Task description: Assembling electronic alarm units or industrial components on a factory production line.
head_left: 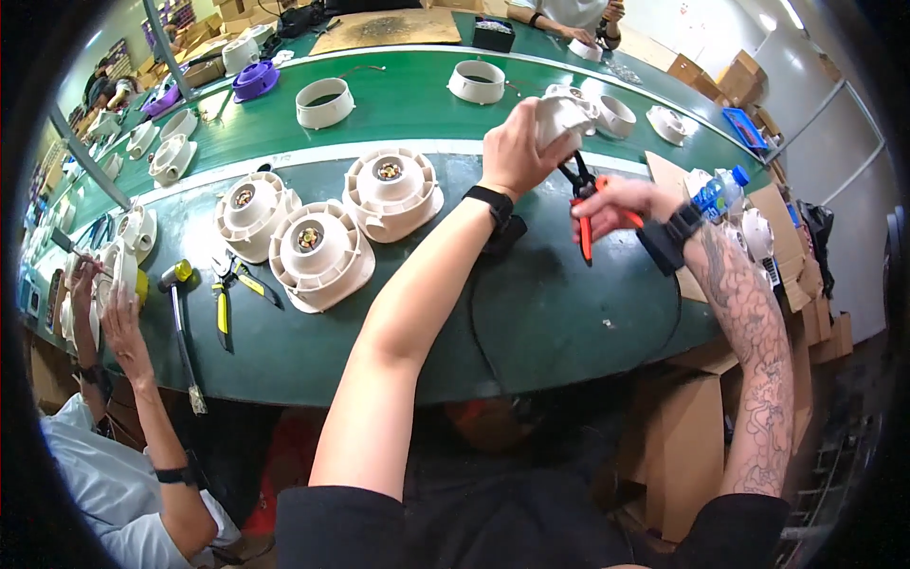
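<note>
So a white part (566, 116) is being held up just right of centre, in the upper half of the frame, and it's being gripped by the left hand (517, 147), fingers curled around it. Red-handled pliers (581, 184) are being clasped in the right hand (626, 203), handles spread, with the tips being brought in close under the part. Whether anything is being bitten can't be told; the tips are being partly hidden.

Main worry: the part is being supported by one hand only, off the table (559, 332), so if it's being pulled or twisted hard, it could be yanked loose and dropped. With the tips being kept so near the fingers, a slip could mean a knuckle getting nipped. The white wall could also be getting scratched or cracked if too much squeeze is being applied, assuming it's plastic.

Also, a black cable (474, 327) is being left loose across the lower middle, so a sleeve-less forearm could be getting snagged there. The three housings (322, 256) left of centre are probably being left safe enough.
</note>
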The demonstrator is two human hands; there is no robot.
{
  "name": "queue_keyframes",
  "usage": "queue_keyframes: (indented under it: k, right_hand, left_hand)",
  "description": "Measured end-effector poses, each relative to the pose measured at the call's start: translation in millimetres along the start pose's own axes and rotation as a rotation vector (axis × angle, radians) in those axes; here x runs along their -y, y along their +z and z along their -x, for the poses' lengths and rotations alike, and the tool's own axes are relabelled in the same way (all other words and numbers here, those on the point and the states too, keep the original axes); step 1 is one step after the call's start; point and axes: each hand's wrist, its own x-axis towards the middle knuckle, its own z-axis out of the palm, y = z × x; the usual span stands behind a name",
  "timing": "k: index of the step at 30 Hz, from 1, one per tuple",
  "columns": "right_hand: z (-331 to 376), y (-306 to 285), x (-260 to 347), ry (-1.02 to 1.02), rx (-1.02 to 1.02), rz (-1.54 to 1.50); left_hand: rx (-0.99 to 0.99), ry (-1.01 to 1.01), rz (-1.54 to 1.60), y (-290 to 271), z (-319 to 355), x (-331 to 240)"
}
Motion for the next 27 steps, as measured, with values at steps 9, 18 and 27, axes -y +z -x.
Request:
queue_keyframes:
  k: [9,18,27]
  right_hand:
    - [6,-10,-3,0.177,-0.209,0.575]
    - [105,18,-91,0.091,-0.036,0.196]
    - [45,-29,-52,-0.005,-0.229,0.347]
  left_hand:
    - [0.049,-0.097,0.046,18,12,-1]
    - [-0.325,-0.593,0.21,4,7,66]
    - [-0.093,-0.309,-0.458,8,21,50]
